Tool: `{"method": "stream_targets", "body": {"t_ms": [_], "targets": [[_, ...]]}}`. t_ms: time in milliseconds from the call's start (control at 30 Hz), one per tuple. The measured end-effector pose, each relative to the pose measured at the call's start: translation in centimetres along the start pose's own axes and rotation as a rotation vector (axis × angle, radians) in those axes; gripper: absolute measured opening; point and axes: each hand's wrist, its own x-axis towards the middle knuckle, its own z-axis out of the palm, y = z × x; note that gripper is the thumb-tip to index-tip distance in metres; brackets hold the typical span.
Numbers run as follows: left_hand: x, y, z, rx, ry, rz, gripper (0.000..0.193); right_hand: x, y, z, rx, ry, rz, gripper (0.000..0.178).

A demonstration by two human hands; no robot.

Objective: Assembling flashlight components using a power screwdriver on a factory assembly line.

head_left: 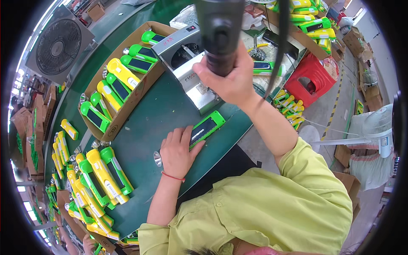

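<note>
A green flashlight with a dark solar panel (205,129) lies on the green tabletop (146,117). My left hand (176,151) covers its lamp end, fingers over the body and thumb along the near side. The silver lamp rim (157,159) shows beside the wrist. Higher up, my right hand (231,78) is wrapped around the lower end of a black cylindrical tool (219,32), which looks like an electric screwdriver. The tool's tip is hidden. Behind that hand stands a silver metal machine (193,72) with a round dark opening.
A cardboard box (146,91) of green and yellow flashlights stands beyond my left hand. More flashlights (100,176) are piled at the left. A black cable (280,46) hangs right of the tool. A red plastic stool (312,78) and white fan (378,125) stand at the right.
</note>
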Motion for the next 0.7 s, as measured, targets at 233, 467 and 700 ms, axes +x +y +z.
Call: {"method": "stream_targets", "body": {"t_ms": [233, 467, 700], "targets": [[0.0, -0.1, -0.4, -0.021, -0.009, -0.021, 0.046, -3.0, -2.0, -1.7, 0.163, 0.093, 0.262, 0.046], [0.2, -0.3, 0.1, -0.029, -0.006, -0.016, 0.044, -6.0, -1.8, -1.5, 0.193, 0.108, 0.155, 0.048], [0.6, 0.0, -0.4, -0.036, -0.002, -0.001, 0.045, -8.9, 0.1, -1.7, -0.15, 0.001, 0.121, 0.065]]}}
